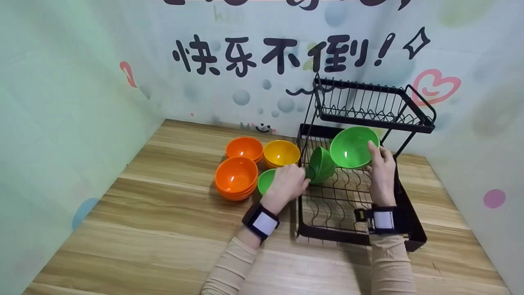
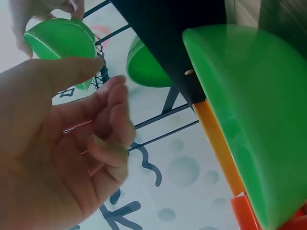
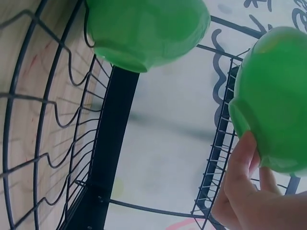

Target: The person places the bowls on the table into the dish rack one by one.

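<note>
My right hand grips a green bowl by its right rim, thumb inside. The bowl is tilted and held above the lower tier of a black wire dish rack. In the right wrist view, the fingers press on the bowl's outside near its foot. A second green bowl stands on its side in the rack's lower tier. My left hand hovers at the rack's left edge, its fingers loosely bent around nothing in the left wrist view. Below it, another green bowl sits on the table, partly hidden.
Left of the rack, orange bowls stand in a front stack and a back stack, beside stacked yellow bowls. The rack's upper tier overhangs the back. A printed cloth hangs behind the wooden table.
</note>
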Available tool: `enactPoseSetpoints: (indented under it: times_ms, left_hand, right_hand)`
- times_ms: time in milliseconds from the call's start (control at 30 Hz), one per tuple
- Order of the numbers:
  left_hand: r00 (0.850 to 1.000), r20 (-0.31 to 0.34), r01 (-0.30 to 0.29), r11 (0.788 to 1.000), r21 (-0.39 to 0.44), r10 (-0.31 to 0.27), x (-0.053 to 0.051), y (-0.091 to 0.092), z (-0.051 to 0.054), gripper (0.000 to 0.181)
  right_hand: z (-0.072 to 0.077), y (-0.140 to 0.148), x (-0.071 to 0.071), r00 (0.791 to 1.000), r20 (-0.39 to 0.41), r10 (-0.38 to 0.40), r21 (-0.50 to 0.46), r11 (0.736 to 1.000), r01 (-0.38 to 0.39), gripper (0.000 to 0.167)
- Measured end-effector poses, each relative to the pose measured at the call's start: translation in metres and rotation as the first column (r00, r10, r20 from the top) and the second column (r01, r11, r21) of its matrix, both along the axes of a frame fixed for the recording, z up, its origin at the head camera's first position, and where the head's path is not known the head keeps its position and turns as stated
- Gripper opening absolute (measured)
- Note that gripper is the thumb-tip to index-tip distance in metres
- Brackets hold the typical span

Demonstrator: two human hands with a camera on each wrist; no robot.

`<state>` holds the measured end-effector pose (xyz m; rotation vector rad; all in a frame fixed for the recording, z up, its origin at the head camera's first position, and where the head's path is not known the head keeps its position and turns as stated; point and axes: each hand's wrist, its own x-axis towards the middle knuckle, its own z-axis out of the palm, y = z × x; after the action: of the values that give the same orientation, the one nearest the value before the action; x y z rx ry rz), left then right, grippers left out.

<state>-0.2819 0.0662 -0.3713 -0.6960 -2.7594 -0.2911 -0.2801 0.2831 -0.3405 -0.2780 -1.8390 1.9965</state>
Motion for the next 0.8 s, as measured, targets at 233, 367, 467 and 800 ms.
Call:
enactPoseSetpoints:
  times_ms: [233, 367, 467, 800]
  left_hand:
    - [0.990, 0.138, -0.024, 0.997, -0.069, 0.033, 0.003, 0.002, -0.001, 0.034]
    - [0.986, 0.167, -0.010, 0.996, -0.086, 0.024, 0.004, 0.003, -0.002, 0.031]
    - [0.983, 0.183, 0.005, 0.996, -0.093, 0.012, 0.004, 0.003, -0.003, 0.028]
    - [0.980, 0.200, 0.017, 0.995, -0.103, 0.004, 0.004, 0.004, -0.003, 0.024]
  right_hand:
    - [-0.003, 0.003, -0.001, 0.996, 0.016, -0.087, 0.091, 0.992, 0.085, 0.053]
    - [-0.006, 0.005, -0.003, 0.996, 0.007, -0.092, 0.090, 0.992, 0.091, 0.057]
    - [-0.007, 0.006, -0.004, 0.995, -0.004, -0.098, 0.086, 0.991, 0.098, 0.058]
    - [-0.015, 0.007, -0.010, 0.977, 0.012, -0.213, 0.238, 0.950, 0.204, 0.059]
